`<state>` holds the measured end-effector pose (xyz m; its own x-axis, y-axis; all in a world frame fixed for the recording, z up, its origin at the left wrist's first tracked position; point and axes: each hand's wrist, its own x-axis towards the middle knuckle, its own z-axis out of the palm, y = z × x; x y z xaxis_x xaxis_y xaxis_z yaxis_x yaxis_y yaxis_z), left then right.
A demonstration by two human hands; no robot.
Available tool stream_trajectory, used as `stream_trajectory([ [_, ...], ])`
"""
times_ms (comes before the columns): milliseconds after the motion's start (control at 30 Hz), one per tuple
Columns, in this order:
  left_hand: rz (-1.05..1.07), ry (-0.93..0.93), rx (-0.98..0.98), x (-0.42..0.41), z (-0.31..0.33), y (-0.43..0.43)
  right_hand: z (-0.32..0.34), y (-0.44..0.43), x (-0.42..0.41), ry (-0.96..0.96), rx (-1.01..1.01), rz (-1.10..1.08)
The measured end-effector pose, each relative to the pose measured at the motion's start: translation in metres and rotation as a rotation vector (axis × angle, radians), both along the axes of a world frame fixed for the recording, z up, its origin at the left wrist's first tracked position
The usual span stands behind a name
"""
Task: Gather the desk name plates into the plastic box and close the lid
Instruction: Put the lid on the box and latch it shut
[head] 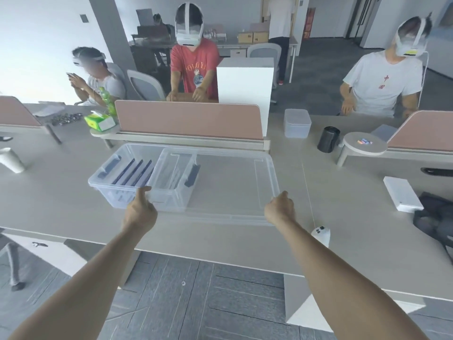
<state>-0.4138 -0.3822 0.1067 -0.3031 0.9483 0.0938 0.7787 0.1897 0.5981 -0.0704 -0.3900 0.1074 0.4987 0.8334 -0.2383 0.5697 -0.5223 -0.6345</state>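
1. While the clear plastic box [127, 190] is sitting on the desk [73, 204] toward its near edge, the desk name plates [133, 171] are standing on edge inside it, side by side in its left half.
2. You are holding the transparent lid [228, 182] over the right part of the box, so that it is covering the box's right end and reaching out over bare desk to the right; it is not seated on the box.
3. Your left hand [139, 212] is gripping the lid's near left corner, thumb on top and fingers curled under the rim, right against the box's front wall.
4. Your right hand [279, 208] is closed around the lid's near right corner, fingers wrapped over the edge.
5. Dark latch handles [192, 175] are showing at the box's two ends, one through the lid.
6. Behind the box, a pink divider panel [188, 120] is running along the desk's far edge.
7. A smaller lidded container [297, 122] and a black cylinder [328, 139] are standing toward the far right, well apart from the box.
8. A white flat box [402, 193] is lying near the desk's right end, and a white controller [321, 235] is resting at the near edge just right of your right forearm.
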Motion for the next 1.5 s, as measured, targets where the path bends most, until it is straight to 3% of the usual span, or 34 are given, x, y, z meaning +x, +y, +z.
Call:
stream_trajectory([
  [233,0.208,-0.014,-0.130,-0.072,-0.004,0.010,0.002,0.042,-0.076,-0.066,0.061,0.084],
  [433,0.303,-0.266,-0.133,-0.150,-0.008,0.045,0.003,0.077,-0.160,-0.089,0.088,0.151],
  [667,0.389,-0.186,-0.125,-0.227,-0.014,0.095,0.009,0.123,-0.231,-0.048,0.048,0.154],
  [867,0.395,-0.185,-0.103,-0.257,-0.021,0.137,0.001,0.173,-0.245,0.123,-0.084,0.111],
  [1000,0.395,-0.173,-0.116,-0.262,-0.030,0.171,-0.017,0.214,-0.251,0.120,-0.108,0.154],
  [1233,0.389,-0.093,-0.109,-0.271,-0.040,0.224,-0.039,0.271,-0.247,-0.051,-0.190,0.294],
  [1500,0.277,-0.044,-0.162,-0.282,-0.054,0.266,-0.052,0.284,-0.253,-0.235,-0.263,0.280],
])
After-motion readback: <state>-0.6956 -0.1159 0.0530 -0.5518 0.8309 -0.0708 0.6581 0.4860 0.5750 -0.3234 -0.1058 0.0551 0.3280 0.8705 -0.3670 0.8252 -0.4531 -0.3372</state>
